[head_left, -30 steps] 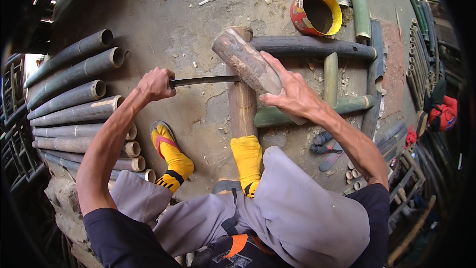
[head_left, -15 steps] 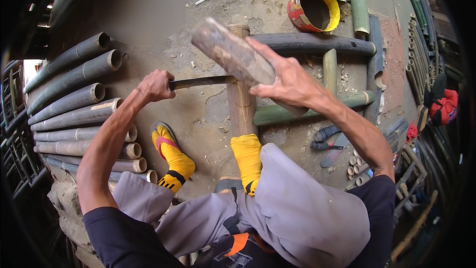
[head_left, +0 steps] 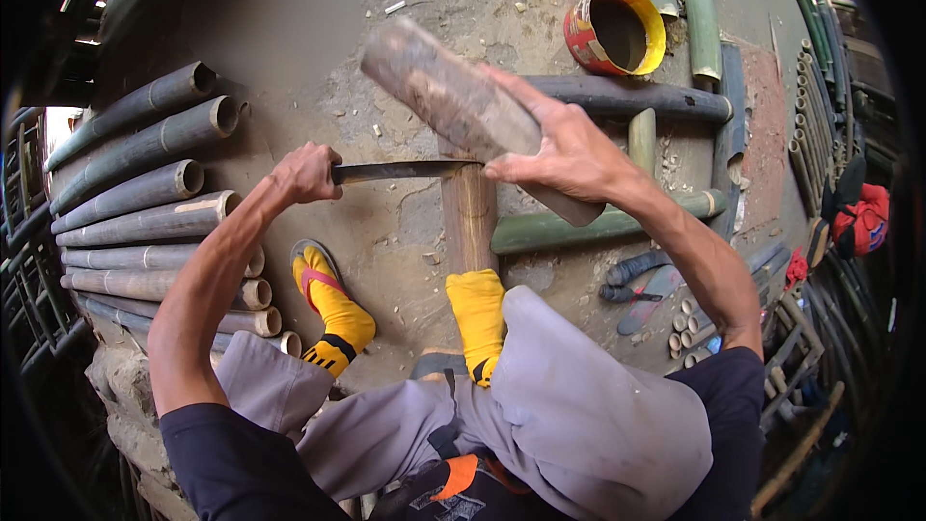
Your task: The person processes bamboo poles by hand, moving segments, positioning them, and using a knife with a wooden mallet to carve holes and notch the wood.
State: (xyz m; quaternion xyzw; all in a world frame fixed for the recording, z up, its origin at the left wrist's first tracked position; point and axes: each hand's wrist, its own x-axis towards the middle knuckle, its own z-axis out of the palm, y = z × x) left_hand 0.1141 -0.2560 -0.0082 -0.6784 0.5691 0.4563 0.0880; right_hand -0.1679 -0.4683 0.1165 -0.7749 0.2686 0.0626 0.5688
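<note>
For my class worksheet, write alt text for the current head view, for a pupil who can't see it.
A person's left hand holds a long knife, its blade reaching across a brown pole, while the right hand grips a thick wooden block over the pole. Cut bamboo poles lie at left.

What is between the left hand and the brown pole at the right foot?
In the head view, a dark blade, held in the left hand, spans the gap to the brown pole.
</note>
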